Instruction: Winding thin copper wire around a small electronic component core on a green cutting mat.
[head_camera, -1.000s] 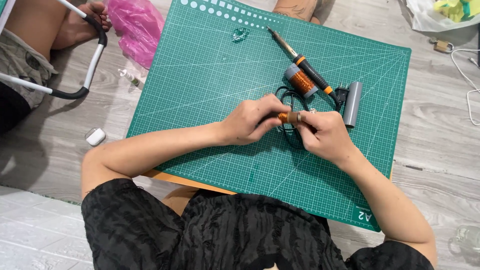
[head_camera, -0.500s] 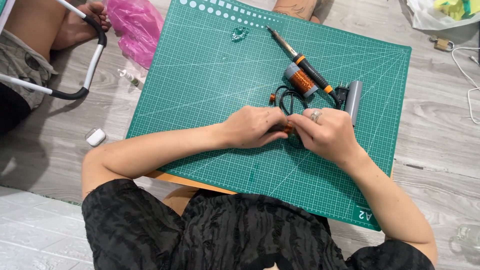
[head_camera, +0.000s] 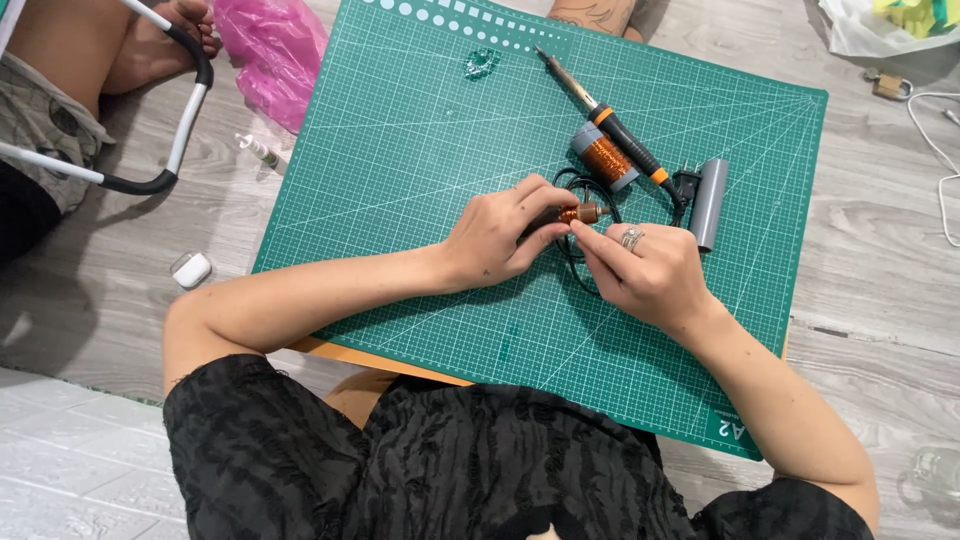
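Grey wood-look floor (head_camera: 880, 300) carried everything, with paler tiles at lower left. Green cutting mat (head_camera: 400, 180) lay flat on it, one corner at upper right, a tan board edge showing under its near side. Person in a black textured top (head_camera: 450, 460) leaned over the mat, both forearms reaching in from the near edge. A second person's bare legs (head_camera: 60, 50) sat at upper left beside a white-and-black curved frame (head_camera: 170, 150). Pink plastic bag (head_camera: 275, 55) lay just off the mat's upper-left edge. Soldering iron (head_camera: 610, 120) with black-and-orange handle lay diagonally on the mat, tip toward the far edge; its black cord (head_camera: 575, 255) looped down under the hands. Grey cylinder (head_camera: 708, 203) lay just right of the iron's handle end, near the plug. Copper wire spool (head_camera: 603, 157) lay touching the iron's handle, just above the hands. Left hand (head_camera: 495, 240) was curled, fingers pinching a small copper-wound coil (head_camera: 577, 213) over mat centre, just below the spool. Right hand (head_camera: 645, 270), ring on one finger, had fingertips pressed together right at the coil; whether they gripped the coil itself or a wire at it, couldn't tell. Small white case (head_camera: 191, 269) sat on the floor left of the mat. Small white tube (head_camera: 258, 150) lay near the bag. Tiny clear bit (head_camera: 480, 63) sat on the mat near its far edge.
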